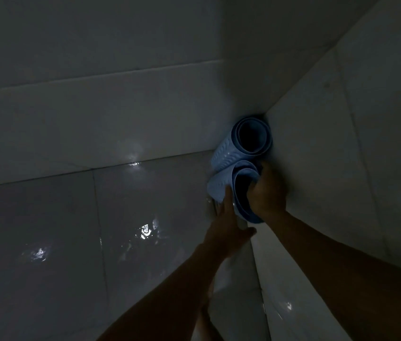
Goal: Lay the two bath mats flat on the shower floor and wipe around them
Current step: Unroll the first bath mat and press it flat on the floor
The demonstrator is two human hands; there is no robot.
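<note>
Left hand point(229, 225) flat against near rolled mat point(221, 185); right hand point(266, 193) grips its rim (far rolled mat point(241, 141) cornered, upright).

Both hands outstretched, right point(266, 193) curled, left point(226, 225) flat.

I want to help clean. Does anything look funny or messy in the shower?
Both blue bath mats stand rolled up in the corner, not flat. The right hand grips the nearer roll; the left hand touches its side. The floor glistens, probably wet.
</note>
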